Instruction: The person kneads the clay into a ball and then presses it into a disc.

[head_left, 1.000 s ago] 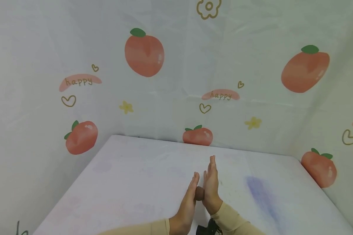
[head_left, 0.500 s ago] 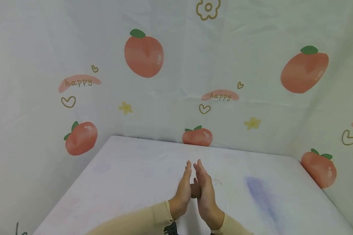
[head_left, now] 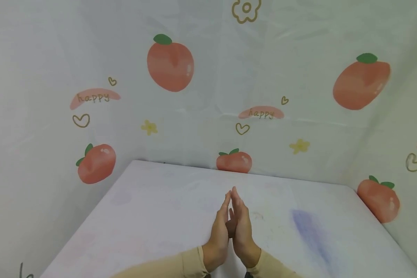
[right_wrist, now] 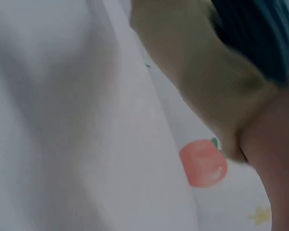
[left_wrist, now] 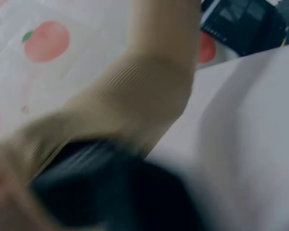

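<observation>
Since a second ago the two palms have slid level, so the fingertips now meet, where the right hand (head_left: 242, 227) reached further forward before. The left hand (head_left: 219, 228) and the right hand stand edge-on above the table (head_left: 153, 216), fingers straight, pressed flat against each other. Between them sits a brown lump (head_left: 231, 226), only a sliver of it showing. Beige sleeves (head_left: 166, 266) cover both wrists. The wrist views are blurred. Behind hangs a peach-printed cloth (head_left: 170, 65).
</observation>
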{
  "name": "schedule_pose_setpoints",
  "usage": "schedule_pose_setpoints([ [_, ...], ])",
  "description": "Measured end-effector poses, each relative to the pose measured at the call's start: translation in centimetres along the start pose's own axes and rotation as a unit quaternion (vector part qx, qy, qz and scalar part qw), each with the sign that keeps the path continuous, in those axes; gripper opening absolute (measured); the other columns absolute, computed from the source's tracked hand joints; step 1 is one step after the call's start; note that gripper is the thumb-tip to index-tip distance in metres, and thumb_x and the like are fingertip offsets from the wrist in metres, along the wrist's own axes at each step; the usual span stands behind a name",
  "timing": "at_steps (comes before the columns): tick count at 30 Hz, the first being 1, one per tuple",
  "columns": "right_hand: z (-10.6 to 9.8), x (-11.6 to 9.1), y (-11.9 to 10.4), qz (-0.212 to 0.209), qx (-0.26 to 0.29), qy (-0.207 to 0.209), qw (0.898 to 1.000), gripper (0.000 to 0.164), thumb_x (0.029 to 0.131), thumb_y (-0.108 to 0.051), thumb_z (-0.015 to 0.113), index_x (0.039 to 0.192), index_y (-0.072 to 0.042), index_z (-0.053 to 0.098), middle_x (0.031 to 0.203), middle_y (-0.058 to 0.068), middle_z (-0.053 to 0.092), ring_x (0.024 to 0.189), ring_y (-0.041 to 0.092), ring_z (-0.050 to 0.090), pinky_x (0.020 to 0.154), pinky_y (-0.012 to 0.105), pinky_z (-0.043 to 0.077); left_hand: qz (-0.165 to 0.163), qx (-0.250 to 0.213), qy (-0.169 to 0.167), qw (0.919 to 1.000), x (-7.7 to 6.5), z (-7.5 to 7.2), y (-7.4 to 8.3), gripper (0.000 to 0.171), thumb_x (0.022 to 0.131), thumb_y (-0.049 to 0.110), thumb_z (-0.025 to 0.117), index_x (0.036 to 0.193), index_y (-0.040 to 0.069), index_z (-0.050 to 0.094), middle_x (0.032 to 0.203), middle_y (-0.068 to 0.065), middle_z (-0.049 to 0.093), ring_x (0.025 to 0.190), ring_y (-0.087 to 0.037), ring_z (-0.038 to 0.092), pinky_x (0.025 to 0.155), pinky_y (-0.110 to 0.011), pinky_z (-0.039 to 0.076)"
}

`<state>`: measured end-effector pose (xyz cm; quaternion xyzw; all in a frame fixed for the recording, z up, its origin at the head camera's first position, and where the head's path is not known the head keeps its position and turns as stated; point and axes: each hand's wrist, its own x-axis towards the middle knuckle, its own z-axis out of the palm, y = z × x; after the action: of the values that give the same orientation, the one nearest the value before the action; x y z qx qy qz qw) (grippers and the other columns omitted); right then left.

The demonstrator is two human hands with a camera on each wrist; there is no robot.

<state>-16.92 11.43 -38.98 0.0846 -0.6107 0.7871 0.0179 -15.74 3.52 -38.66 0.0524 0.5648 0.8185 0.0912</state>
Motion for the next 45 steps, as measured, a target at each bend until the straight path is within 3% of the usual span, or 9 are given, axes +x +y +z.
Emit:
schedule_pose_setpoints([
  [8, 1.0, -2.4, 0.5, -0.017, -0.028, -0.080, 0.996, 0.053, 0.107, -0.034, 0.006, 0.156, -0.016, 0.016, 0.162, -0.006, 0.007, 0.145, 0.002, 0.006, 0.107, 0.006, 0.019, 0.001, 0.002, 0.050, 0.9987, 1.8, -1.0, 0.5, 0.061, 0.103, 0.046, 0.016, 0.156, 0.017, 0.015, 0.164, -0.003, 0.002, 0.150, -0.027, -0.007, 0.117, -0.056, -0.008],
  [12, 0.8, -2.4, 0.5, -0.020, -0.040, -0.073, 0.996, 0.053, 0.107, -0.036, 0.005, 0.156, -0.019, 0.018, 0.162, -0.007, 0.009, 0.144, -0.003, 0.006, 0.104, 0.003, 0.018, -0.008, 0.011, 0.047, 0.9988, 1.1, -0.7, 0.5, 0.062, 0.103, 0.047, 0.017, 0.156, 0.015, 0.016, 0.164, -0.004, 0.006, 0.150, -0.027, -0.004, 0.119, -0.053, -0.005],
  [16, 0.6, -2.1, 0.6, -0.002, -0.077, -0.061, 0.995, 0.054, 0.106, -0.041, 0.004, 0.156, -0.023, 0.016, 0.162, -0.010, 0.007, 0.147, 0.003, 0.002, 0.110, 0.008, 0.012, -0.016, 0.020, 0.035, 0.9991, 0.2, -0.5, 0.0, 0.066, 0.102, 0.052, 0.018, 0.156, 0.015, 0.015, 0.164, -0.006, 0.004, 0.150, -0.029, -0.006, 0.117, -0.057, -0.008],
  [22, 0.1, -0.8, 0.4, -0.013, -0.109, -0.037, 0.993, 0.053, 0.105, -0.042, 0.005, 0.156, -0.029, 0.005, 0.163, -0.008, -0.006, 0.148, 0.019, -0.014, 0.117, 0.054, -0.009, -0.042, 0.027, -0.005, 0.9987, -1.5, -0.3, -1.1, 0.072, 0.101, 0.058, 0.013, 0.157, 0.013, 0.005, 0.163, -0.006, -0.003, 0.148, -0.028, -0.014, 0.113, -0.062, -0.012],
  [24, -0.2, -0.3, 0.4, -0.012, -0.118, -0.032, 0.992, 0.052, 0.105, -0.043, 0.005, 0.156, -0.032, 0.001, 0.162, -0.008, -0.010, 0.147, 0.021, -0.020, 0.114, 0.059, -0.013, -0.036, 0.027, -0.016, 0.9989, -1.9, -0.2, -1.3, 0.072, 0.101, 0.058, 0.011, 0.156, 0.013, 0.001, 0.163, -0.007, -0.006, 0.148, -0.029, -0.016, 0.113, -0.062, -0.014],
  [32, -0.5, 0.6, 0.4, -0.004, -0.101, -0.009, 0.995, 0.056, 0.105, -0.043, 0.007, 0.156, -0.024, -0.002, 0.162, -0.007, -0.012, 0.148, 0.021, -0.018, 0.116, 0.058, -0.012, 0.009, 0.037, -0.013, 0.9992, -1.8, -0.2, -0.3, 0.061, 0.105, 0.047, 0.016, 0.157, 0.019, 0.004, 0.164, -0.003, -0.005, 0.149, -0.030, -0.009, 0.113, -0.062, -0.013],
  [39, 1.1, -2.2, 0.5, 0.075, -0.063, -0.041, 0.994, 0.061, 0.106, -0.046, 0.013, 0.157, -0.014, 0.005, 0.163, 0.009, -0.004, 0.148, 0.035, 0.003, 0.116, 0.062, -0.002, 0.078, 0.103, 0.039, 0.9909, 1.6, -2.0, 0.0, 0.057, 0.105, 0.029, 0.028, 0.157, 0.022, 0.005, 0.163, 0.006, -0.004, 0.150, -0.020, -0.009, 0.118, -0.055, -0.005],
  [41, 1.2, -2.6, 0.1, 0.081, -0.042, -0.051, 0.995, 0.060, 0.106, -0.044, 0.013, 0.156, -0.012, 0.004, 0.163, 0.010, -0.005, 0.149, 0.033, -0.007, 0.116, 0.062, -0.002, 0.089, 0.117, 0.045, 0.9881, 2.1, -2.4, -0.4, 0.056, 0.106, 0.027, 0.028, 0.157, 0.025, 0.005, 0.163, 0.008, -0.004, 0.150, -0.019, -0.009, 0.119, -0.055, -0.005],
  [45, 0.9, -1.9, -1.0, 0.087, -0.011, -0.022, 0.996, 0.060, 0.106, -0.044, 0.016, 0.157, -0.013, 0.007, 0.163, 0.009, -0.002, 0.149, 0.032, -0.004, 0.118, 0.057, 0.000, 0.093, 0.128, 0.006, 0.9873, 1.5, -2.1, -1.6, 0.054, 0.107, 0.028, 0.022, 0.157, 0.014, 0.006, 0.164, -0.001, -0.002, 0.150, -0.024, -0.007, 0.119, -0.054, -0.004],
])
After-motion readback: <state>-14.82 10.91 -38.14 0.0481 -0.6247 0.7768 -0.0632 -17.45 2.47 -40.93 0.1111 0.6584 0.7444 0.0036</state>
